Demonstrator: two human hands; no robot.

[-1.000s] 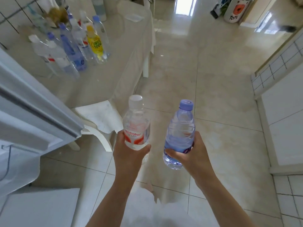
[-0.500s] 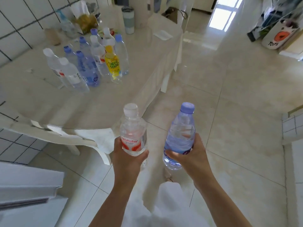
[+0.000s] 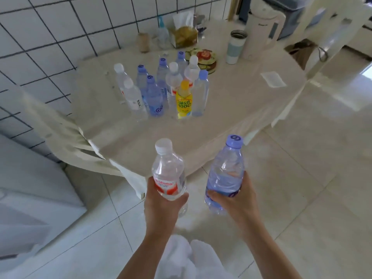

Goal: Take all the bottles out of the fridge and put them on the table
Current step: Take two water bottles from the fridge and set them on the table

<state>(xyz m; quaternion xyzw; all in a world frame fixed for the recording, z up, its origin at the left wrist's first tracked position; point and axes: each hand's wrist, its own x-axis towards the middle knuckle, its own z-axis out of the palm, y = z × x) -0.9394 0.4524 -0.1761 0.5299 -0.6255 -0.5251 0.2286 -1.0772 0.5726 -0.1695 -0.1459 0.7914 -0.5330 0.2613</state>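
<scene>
The left hand [image 3: 164, 204] grasps a clear bottle with a white cap [image 3: 168, 174], its fingers wrapped round the lower part over a red and white label; the liquid inside looks clear and fills it nearly to the shoulder. The right hand [image 3: 234, 200] grasps a bluish bottle with a lavender cap [image 3: 225, 174], thumb across the front and fingers behind, and this one too holds clear liquid. Both bottles stand nearly upright, side by side and apart from each other, held out in front of the body over the tiled floor [image 3: 302, 178], with both forearms stretched forward from the bottom of the view. Beyond the hands lies the table [image 3: 231, 101] under a pale cloth, and on it, well ahead of both hands, a cluster of bottles [image 3: 159, 91] stands close together, most with lavender or white caps, all capped and upright. At the near edge of that cluster, ahead of the left hand, is a yellow bottle [image 3: 183, 101] with yellow drink in it. Farther back sit a tumbler [image 3: 234, 47], a white kettle [image 3: 261, 31] and a plate of food [image 3: 205, 59].
</scene>
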